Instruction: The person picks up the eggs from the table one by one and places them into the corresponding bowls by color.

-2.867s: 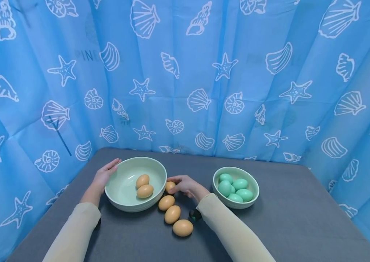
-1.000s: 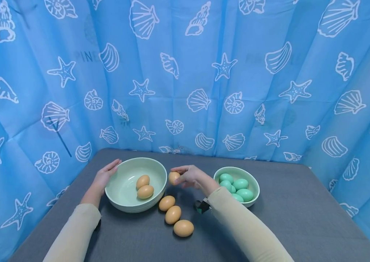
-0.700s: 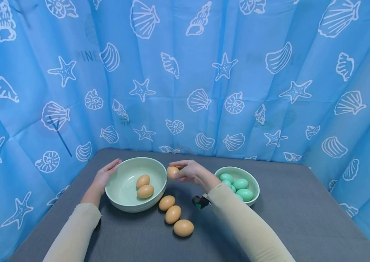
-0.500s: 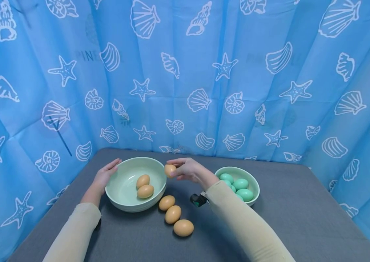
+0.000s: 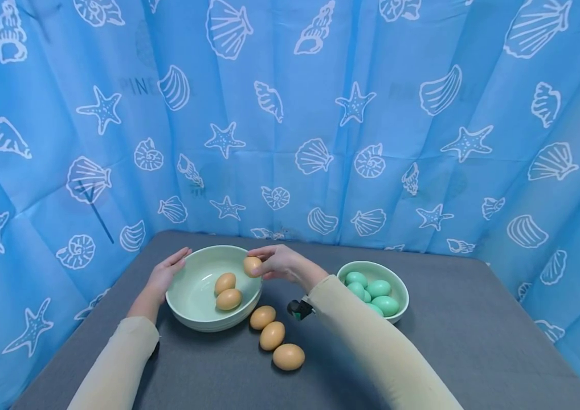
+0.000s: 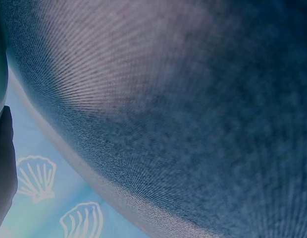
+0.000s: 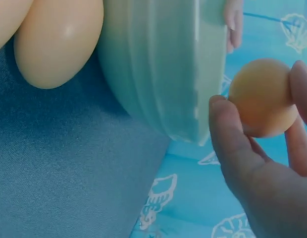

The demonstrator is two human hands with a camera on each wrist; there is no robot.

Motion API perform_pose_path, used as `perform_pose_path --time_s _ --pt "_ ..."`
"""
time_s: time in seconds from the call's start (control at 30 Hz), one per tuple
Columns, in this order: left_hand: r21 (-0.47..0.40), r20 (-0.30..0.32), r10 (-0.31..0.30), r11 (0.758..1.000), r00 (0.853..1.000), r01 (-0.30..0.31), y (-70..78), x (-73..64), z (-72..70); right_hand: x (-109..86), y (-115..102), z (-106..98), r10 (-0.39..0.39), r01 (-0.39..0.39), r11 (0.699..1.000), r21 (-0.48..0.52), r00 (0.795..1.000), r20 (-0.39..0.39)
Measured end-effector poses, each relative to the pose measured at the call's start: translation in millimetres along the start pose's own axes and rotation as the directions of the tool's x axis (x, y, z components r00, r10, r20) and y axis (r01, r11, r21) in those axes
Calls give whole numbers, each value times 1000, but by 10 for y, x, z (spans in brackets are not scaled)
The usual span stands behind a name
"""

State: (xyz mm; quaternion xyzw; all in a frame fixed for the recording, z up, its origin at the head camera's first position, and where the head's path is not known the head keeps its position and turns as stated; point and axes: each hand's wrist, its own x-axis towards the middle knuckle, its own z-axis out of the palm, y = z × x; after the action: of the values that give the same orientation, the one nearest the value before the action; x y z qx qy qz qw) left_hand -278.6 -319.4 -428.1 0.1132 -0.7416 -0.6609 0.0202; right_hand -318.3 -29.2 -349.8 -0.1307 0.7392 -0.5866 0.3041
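Note:
My right hand (image 5: 282,263) pinches a brown egg (image 5: 252,266) between thumb and fingers. In the head view the egg appears over the right rim of the large pale green bowl (image 5: 187,304); the right wrist view shows it raised beside the rim. Inside that bowl lie two brown eggs (image 5: 225,283), touching each other. My left hand (image 5: 162,279) rests along the bowl's left outer side with its fingers extended. The left wrist view shows mostly cloth, with part of the hand (image 6: 4,173) at its left edge. On the table, several brown eggs (image 5: 272,336) lie to the bowl's right.
A smaller pale green bowl (image 5: 401,296) holding several green eggs (image 5: 378,288) stands on the right, partly hidden by my right forearm. Dark grey cloth covers the table (image 5: 474,341). Behind it hangs a blue curtain (image 5: 290,131) with white shells and starfish.
My right hand has picked up the brown egg from beside the large bowl, raised it and carried it left over the rim. The left hand and the bowls have stayed in place.

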Motion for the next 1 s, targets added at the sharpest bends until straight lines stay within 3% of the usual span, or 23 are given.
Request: perform_pose_path --time_s 0.33,0.6,0.83,1.0 --pt "0 -2 6 1000 1000 -6 26 -20 3 159 -58 122 22 -19 992 -125 999 25" --pt "-30 -13 -13 999 1000 12 17 -17 9 299 -63 247 35 -26 987 -161 998 55" --pt "-39 -22 -13 999 1000 12 6 2 11 399 -10 350 41 -32 961 -275 999 28" --pt "-33 -24 -18 999 1000 17 5 11 17 441 13 419 53 -46 954 -295 999 13"
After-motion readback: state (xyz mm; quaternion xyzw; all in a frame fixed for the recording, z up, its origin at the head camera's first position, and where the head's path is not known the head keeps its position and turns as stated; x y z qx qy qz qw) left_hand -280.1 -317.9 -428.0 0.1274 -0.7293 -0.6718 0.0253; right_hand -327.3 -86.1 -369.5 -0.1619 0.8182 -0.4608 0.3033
